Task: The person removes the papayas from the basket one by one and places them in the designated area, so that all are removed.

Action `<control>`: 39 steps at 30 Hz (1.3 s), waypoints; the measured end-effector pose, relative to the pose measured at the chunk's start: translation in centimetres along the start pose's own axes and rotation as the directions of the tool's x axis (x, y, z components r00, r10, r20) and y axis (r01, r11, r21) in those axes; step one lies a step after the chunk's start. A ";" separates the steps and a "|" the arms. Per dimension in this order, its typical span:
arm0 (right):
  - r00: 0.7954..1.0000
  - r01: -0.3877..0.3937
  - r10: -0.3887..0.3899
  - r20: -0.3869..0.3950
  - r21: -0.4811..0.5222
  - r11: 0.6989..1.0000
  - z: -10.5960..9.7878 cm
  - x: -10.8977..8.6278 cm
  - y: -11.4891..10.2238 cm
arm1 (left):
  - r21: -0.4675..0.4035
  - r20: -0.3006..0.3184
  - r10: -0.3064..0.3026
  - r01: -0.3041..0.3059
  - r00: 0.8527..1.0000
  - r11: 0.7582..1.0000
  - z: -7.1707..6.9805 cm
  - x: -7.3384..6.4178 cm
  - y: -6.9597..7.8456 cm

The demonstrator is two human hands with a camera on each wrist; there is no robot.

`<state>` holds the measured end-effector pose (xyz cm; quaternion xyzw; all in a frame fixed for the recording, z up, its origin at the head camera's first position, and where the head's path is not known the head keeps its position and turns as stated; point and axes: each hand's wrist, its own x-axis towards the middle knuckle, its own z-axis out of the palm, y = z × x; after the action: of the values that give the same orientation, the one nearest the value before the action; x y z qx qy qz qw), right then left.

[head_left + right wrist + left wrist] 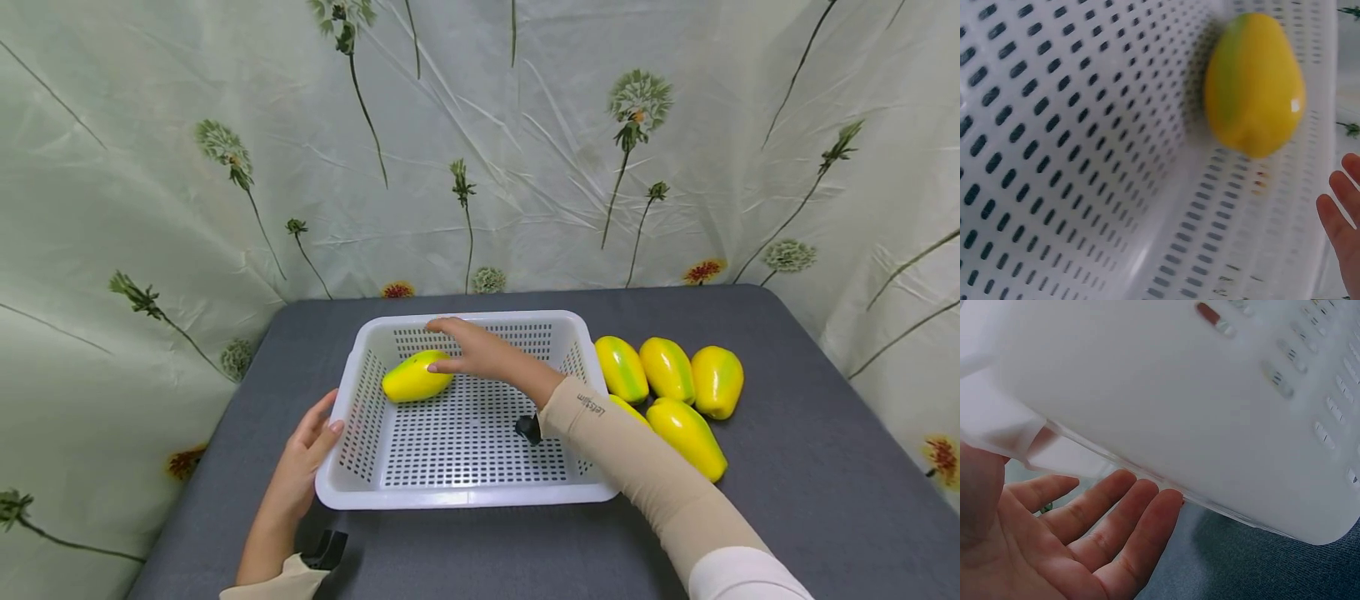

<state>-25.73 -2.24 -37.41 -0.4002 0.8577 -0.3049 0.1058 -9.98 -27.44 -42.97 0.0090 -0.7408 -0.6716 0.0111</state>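
A white perforated plastic basket (468, 497) stands on the table. Inside it, toward its left end, lies one glossy yellow papaya (415, 379) with a green tinge. My left hand (303, 454) holds the basket's left side, its thumb at the rim. In the left wrist view, that hand's fingertips (1166, 500) rest against the outer wall below the rim. Over the basket, my right hand (483, 350) has thumb and fingers spread, and its thumb overlaps the papaya in the head view. The right wrist view shows a gap between the fingers (1338, 219) and the papaya (1254, 87).
Several more yellow papayas (686, 437) lie grouped against and beyond the basket's right side. The dark grey table (810, 467) extends around them. Behind it hangs a pale curtain (540, 167) printed with dandelions.
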 end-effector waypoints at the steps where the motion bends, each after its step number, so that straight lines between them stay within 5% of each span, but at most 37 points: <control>1: 1.000 -0.011 0.011 0.014 0.002 1.000 0.2 0.2 0.1 | 0.000 0.002 0.001 -0.001 1.000 1.000 0.0 0.0 0.0; 7: 0.996 -0.062 0.060 0.070 0.017 0.998 1.5 1.0 1.0 | -0.005 0.010 0.009 -0.009 1.000 1.000 -0.1 0.0 0.0; 17: 0.993 -0.038 0.042 0.111 -0.045 0.998 3.2 2.0 1.4 | 0.012 0.000 0.010 -0.010 1.000 1.000 0.0 0.0 0.1; 31: 0.994 -0.051 0.059 0.094 -0.090 0.995 3.6 1.9 1.1 | 0.012 0.002 -0.007 0.007 1.000 1.000 0.1 0.2 0.0; 39: 0.998 -0.056 0.057 0.039 -0.026 0.998 2.9 1.6 0.9 | 0.025 -0.006 -0.002 0.002 1.000 1.000 0.1 0.1 0.0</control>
<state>-26.11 -4.28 -40.12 -0.3831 0.8701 -0.2832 0.1266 -10.07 -27.36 -42.98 0.0117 -0.7489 -0.6624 0.0124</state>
